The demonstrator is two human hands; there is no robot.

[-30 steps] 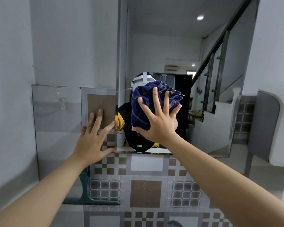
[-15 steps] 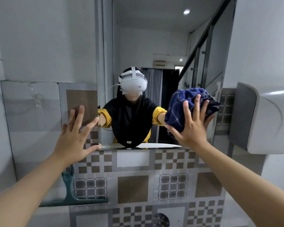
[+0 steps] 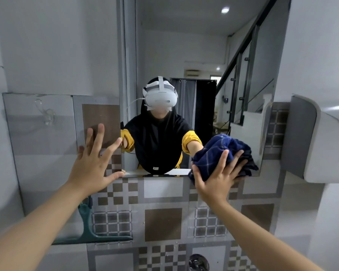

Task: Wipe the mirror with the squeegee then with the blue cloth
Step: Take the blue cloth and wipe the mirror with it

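Observation:
The mirror (image 3: 194, 45) hangs on the wall ahead and reflects a person in a white headset. My right hand (image 3: 216, 178) presses the bunched blue cloth (image 3: 219, 151) against the mirror's lower right corner, fingers spread over it. My left hand (image 3: 95, 161) lies flat with fingers apart on the tiled wall, at the mirror's lower left edge. The green squeegee (image 3: 90, 229) stands against the tiles below my left forearm, blade down; my arm hides part of its handle.
A white wall-mounted box (image 3: 325, 141) juts out at the right, close to the mirror's edge. A clear hook (image 3: 45, 114) sticks to the tiles at the left. A round metal fitting (image 3: 199, 262) sits low on the patterned tiles.
My right hand has carried the blue cloth from the mirror's middle to the right and down to its lower right corner. The left hand has stayed on the wall.

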